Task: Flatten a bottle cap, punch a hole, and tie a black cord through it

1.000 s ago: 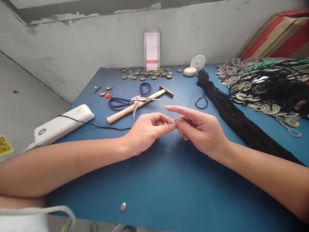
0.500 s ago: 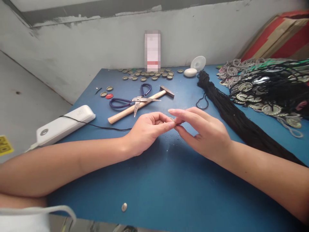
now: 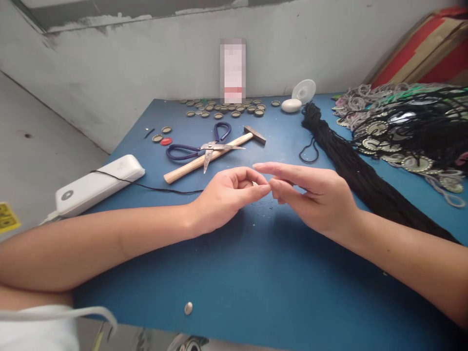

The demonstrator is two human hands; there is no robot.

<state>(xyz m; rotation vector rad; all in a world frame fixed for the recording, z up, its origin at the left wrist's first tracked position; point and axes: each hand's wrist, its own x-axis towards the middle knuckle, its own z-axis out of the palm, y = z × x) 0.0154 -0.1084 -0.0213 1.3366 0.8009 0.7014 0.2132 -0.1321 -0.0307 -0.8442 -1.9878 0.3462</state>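
My left hand (image 3: 223, 197) rests on the blue table (image 3: 256, 273), fingers curled and thumb pinched to fingertip; the small metal bottle cap seen a moment ago is hidden inside the pinch. My right hand (image 3: 314, 197) meets it fingertip to fingertip. Its index finger is stretched out, and its thumb and middle finger pinch something too small to make out. A hammer (image 3: 208, 157) with scissors (image 3: 199, 148) lying across it sits just behind my left hand.
Several bottle caps (image 3: 223, 109) lie by the back wall, two caps and a red one (image 3: 165, 141) at the left. A black cord bundle (image 3: 351, 170) and a heap of corded caps (image 3: 409, 131) lie right. A white device (image 3: 97, 185) with cable lies left.
The cap's edge, visible between my fingertips before, is now covered. My right hand's fingers have shifted slightly and the view has tipped a little.
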